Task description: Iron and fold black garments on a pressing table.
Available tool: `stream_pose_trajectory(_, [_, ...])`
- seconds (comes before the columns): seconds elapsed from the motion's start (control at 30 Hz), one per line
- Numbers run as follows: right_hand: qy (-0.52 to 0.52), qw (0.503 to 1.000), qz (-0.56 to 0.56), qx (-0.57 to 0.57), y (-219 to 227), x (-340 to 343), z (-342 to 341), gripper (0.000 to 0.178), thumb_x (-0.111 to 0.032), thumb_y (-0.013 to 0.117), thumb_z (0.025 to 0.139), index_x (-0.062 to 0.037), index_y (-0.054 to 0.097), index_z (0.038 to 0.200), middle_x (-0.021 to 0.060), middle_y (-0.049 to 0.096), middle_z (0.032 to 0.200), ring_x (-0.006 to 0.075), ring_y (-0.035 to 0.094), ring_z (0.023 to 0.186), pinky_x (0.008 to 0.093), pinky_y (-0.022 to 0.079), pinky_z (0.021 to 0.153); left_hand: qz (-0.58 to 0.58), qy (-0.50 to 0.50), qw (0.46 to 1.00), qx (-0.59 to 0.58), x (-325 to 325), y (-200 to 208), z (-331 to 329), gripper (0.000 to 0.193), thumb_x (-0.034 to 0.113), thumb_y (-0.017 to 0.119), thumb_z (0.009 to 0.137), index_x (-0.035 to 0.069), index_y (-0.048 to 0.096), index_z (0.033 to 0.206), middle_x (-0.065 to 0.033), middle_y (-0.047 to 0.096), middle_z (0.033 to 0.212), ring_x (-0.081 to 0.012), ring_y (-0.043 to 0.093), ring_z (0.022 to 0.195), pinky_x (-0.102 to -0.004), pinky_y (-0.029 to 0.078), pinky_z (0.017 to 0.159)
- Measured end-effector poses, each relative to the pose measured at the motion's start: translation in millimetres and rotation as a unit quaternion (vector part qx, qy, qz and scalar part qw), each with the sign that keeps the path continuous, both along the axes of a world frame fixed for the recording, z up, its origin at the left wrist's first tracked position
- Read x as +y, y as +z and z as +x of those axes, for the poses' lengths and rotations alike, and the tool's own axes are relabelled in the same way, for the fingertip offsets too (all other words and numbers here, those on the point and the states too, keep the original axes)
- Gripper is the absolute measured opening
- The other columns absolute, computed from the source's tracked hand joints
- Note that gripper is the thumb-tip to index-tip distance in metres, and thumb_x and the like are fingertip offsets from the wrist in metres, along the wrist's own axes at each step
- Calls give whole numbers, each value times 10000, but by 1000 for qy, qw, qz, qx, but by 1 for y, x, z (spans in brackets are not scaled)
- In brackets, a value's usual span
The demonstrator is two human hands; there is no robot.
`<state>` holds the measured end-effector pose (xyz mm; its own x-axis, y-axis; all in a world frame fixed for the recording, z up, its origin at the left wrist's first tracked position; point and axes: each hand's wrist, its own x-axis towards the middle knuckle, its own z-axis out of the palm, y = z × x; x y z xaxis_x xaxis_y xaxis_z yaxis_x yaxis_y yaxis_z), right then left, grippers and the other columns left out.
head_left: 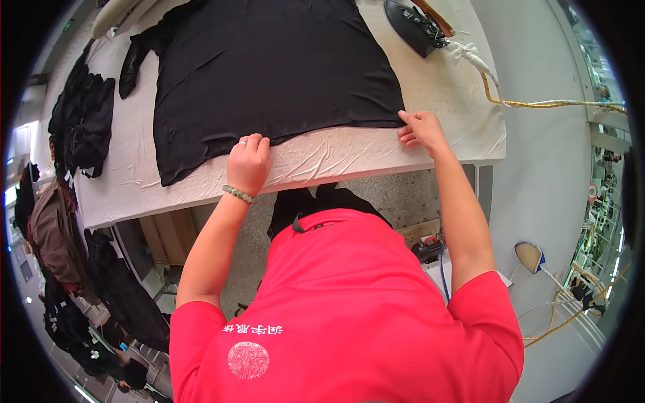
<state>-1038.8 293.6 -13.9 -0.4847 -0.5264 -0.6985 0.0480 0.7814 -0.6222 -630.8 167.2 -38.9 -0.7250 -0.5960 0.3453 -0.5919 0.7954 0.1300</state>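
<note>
A black garment lies spread over the pale padded ironing table, one sleeve stretched out to the far left. My left hand is closed on its near hem, around the middle of that edge; a ring and a beaded bracelet are on this arm. At the hem's right corner, my right hand pinches the cloth between thumb and forefinger, the other fingers curled below. Between the two hands the hem runs roughly straight, while its left corner hangs lower toward the table's front edge.
A black iron with a wrapped cord rests at the table's far right; a yellow hose runs off from it. Bunched dark clothes lie at the left edge. Garments hang beyond it. A padded arm stands far left.
</note>
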Motion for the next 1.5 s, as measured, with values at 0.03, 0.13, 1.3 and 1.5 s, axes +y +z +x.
stream_pose_trajectory(0.03, [16, 999, -11, -30, 5, 0, -4, 316, -304, 693, 980, 2, 634, 928, 79, 697, 757, 136, 650, 583, 275, 562, 556, -6, -3, 1000, -18, -2, 0, -1, 159, 59, 677, 777, 60, 660, 935, -76, 654, 946, -258, 660, 857, -362, 546, 728])
stream_pose_trajectory(0.13, [47, 996, -69, -44, 14, 5, -20, 287, -280, 683, 987, -6, 630, 919, 74, 693, 751, 126, 647, 590, 265, 555, 556, -16, 0, 998, -60, -5, -1, -3, 112, 63, 666, 763, 77, 632, 869, -64, 642, 907, -244, 657, 812, -352, 539, 677])
stream_pose_trajectory(1.3, [500, 660, -394, 399, -25, -109, 215, 114, -120, 731, 789, -103, 684, 892, 15, 594, 848, 209, 616, 807, 356, 486, 709, 90, 13, 994, 64, -19, 0, 19, 103, 85, 731, 783, 76, 682, 873, -47, 661, 901, -235, 646, 814, -362, 504, 731])
stream_pose_trajectory(1.5, [532, 632, -406, 391, -22, -112, 209, 119, -115, 729, 778, -106, 677, 885, 12, 591, 846, 204, 616, 810, 356, 488, 713, 97, 10, 993, 70, -20, 0, 17, 87, 91, 720, 779, 80, 670, 850, -48, 655, 890, -227, 644, 815, -356, 498, 720])
